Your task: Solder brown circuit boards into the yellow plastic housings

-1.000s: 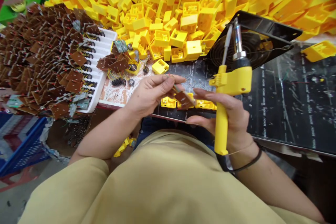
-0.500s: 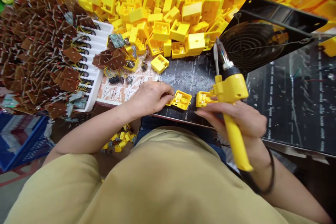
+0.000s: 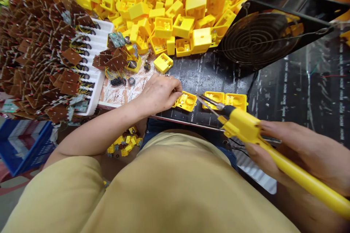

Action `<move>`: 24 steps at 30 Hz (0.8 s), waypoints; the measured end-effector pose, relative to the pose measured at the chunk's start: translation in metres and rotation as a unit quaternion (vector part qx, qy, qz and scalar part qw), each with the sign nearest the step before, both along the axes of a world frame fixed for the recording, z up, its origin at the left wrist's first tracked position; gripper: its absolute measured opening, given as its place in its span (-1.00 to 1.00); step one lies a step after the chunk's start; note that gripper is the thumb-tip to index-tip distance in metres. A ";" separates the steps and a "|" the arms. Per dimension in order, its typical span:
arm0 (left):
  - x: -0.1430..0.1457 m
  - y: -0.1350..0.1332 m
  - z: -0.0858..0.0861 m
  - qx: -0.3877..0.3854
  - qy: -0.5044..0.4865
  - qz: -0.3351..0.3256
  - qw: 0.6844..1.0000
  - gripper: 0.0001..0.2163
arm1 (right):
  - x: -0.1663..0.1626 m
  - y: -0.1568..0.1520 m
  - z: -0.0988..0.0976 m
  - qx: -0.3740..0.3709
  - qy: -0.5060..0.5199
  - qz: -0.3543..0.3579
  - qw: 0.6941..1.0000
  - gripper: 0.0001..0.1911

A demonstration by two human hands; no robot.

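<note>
My right hand is wrapped round a yellow soldering iron with a metal tip and a thin feed tube beside it. The tip points left, just right of a small open yellow plastic case near the bench edge. With fingers pinched together, my left hand grips that case's left side and hides part of it. A second open yellow case, two hinged halves with round recesses, lies behind the iron's tip. Further back sits a closed yellow case.
A large heap of yellow cases fills the back. A black fan stands at the back right. Many brown circuit boards with wires lie on a white foam tray at left. A blue crate is below.
The soldering iron has swung from upright to pointing left, its tip lowered towards the case by my left hand. My right hand has moved right and come off the second case.
</note>
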State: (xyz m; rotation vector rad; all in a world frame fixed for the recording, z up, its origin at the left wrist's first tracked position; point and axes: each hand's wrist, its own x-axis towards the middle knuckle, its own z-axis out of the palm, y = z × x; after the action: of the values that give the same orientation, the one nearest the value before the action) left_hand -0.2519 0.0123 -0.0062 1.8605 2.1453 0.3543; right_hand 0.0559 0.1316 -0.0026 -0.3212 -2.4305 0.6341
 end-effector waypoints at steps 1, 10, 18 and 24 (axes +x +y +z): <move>0.001 0.001 0.001 -0.008 0.011 -0.001 1.000 -0.81 | -0.006 -0.003 -0.002 0.014 0.001 0.032 0.999 -0.55; 0.004 0.002 0.000 -0.002 0.056 -0.012 0.998 -0.81 | -0.039 -0.020 -0.002 0.061 0.021 0.064 0.996 -0.79; 0.004 -0.002 -0.005 0.046 0.055 -0.012 0.997 -0.80 | -0.047 -0.016 0.013 0.126 0.022 0.090 0.988 -0.75; 0.003 -0.001 -0.008 0.048 0.046 -0.012 0.998 -0.80 | -0.048 -0.015 0.014 0.124 0.021 0.089 0.988 -0.77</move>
State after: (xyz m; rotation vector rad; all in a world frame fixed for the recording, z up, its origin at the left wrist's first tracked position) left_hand -0.2485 0.0109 -0.0139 1.9896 2.1998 0.3795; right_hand 0.0079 0.1166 0.0110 0.0105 -2.4795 0.3997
